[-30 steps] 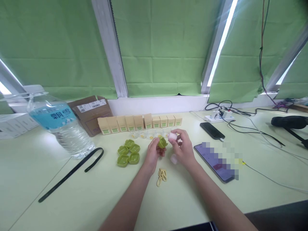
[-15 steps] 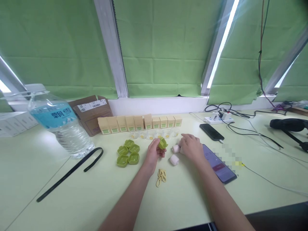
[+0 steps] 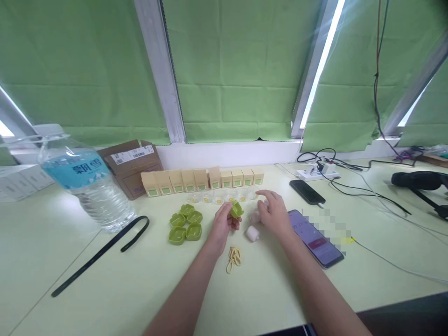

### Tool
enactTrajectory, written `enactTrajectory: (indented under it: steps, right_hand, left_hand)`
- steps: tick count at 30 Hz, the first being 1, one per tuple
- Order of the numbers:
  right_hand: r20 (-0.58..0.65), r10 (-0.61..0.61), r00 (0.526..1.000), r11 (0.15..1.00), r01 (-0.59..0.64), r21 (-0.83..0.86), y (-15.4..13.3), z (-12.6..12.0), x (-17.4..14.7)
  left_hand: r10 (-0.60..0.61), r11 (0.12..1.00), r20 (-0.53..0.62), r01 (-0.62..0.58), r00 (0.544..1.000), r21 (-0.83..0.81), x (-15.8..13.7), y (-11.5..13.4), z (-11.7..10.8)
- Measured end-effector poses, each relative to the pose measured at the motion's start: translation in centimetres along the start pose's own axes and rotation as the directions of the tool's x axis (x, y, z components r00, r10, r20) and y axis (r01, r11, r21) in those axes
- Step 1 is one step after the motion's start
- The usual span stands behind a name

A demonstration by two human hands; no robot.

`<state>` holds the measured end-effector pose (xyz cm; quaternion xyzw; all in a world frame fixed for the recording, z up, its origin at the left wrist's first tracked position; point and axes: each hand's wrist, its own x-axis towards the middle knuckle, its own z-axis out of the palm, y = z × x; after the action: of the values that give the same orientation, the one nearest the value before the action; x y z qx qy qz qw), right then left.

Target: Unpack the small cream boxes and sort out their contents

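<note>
My left hand (image 3: 223, 225) is closed around a small green silicone cup (image 3: 236, 209), held tilted above the table. My right hand (image 3: 275, 212) has its index finger stretched out near the right end of a row of small clear containers (image 3: 219, 197) with yellow marks. Its thumb is apart from that finger, and I see nothing between them. Just below this hand lies a pale pinkish-white, rounded piece (image 3: 252, 233); others beside it are partly hidden and blurred. Several matching green cups (image 3: 177, 235) are grouped left of my left hand. A few yellow loops (image 3: 234, 257) lie between my forearms.
Small kraft boxes (image 3: 182, 181) line the back. At left stand a large water bottle (image 3: 93, 179) and a cardboard carton (image 3: 131, 163), with a black strap (image 3: 100, 254) in front. Two phones (image 3: 317, 240), a power strip (image 3: 317, 172), cables and a black headset (image 3: 418, 179) are at right.
My right hand has moved slightly up and left from the pale pieces toward the clear containers, its index finger now extended. My left hand still holds the green cup in about the same place.
</note>
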<state>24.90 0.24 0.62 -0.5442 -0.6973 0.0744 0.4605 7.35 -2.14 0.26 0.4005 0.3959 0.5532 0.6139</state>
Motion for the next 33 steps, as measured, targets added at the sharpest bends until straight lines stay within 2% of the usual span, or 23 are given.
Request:
enactTrajectory:
  steps: [2, 4, 7, 15, 21, 23, 26, 28, 33]
  right_hand:
    - [0.060, -0.130, 0.990, 0.979, 0.118, 0.168, -1.6, 0.6, -0.5]
    - [0.168, -0.234, 0.958, 0.950, 0.188, 0.249, -3.0, 1.3, -1.2]
    - [0.259, -0.271, 0.927, 0.941, 0.199, 0.274, -3.9, 2.0, -1.8]
    - [0.212, -0.230, 0.950, 0.940, 0.160, 0.301, -2.9, 1.7, -1.2]
    - [0.168, -0.086, 0.982, 0.955, 0.033, 0.296, -3.0, 1.8, -1.3]
    - [0.131, -0.023, 0.991, 0.948, -0.020, 0.318, -2.9, 1.8, -1.2]
    - [0.117, 0.043, 0.992, 0.931, -0.083, 0.356, -2.8, 1.6, -1.1]
    - [0.125, 0.041, 0.991, 0.923, -0.085, 0.376, -2.8, 1.6, -1.1]
    - [0.126, 0.029, 0.992, 0.906, -0.079, 0.416, -3.0, 1.5, -1.2]
  left_hand:
    - [0.002, 1.000, -0.003, -0.002, 1.000, -0.014, 0.0, 0.0, 0.0]
    - [0.032, 0.998, -0.013, -0.032, 0.999, -0.057, 0.0, 0.0, 0.0]
    - [0.077, 0.990, -0.031, -0.080, 0.997, -0.119, 0.0, 0.2, 0.2]
    - [0.095, 0.995, -0.040, -0.094, 0.995, 0.041, 0.0, -0.3, 0.4]
    - [0.210, 0.970, -0.076, -0.198, 0.975, 0.141, 0.0, -0.3, 0.2]
    - [0.281, 0.936, -0.073, -0.256, 0.957, 0.243, -0.1, -0.4, 0.3]
    - [0.390, 0.840, -0.017, -0.349, 0.920, 0.415, -0.3, -0.6, 0.5]
    - [0.440, 0.778, 0.011, -0.387, 0.898, 0.496, -0.4, -0.7, 0.5]
    - [0.536, 0.681, -0.007, -0.427, 0.844, 0.595, -0.1, -0.6, 0.1]
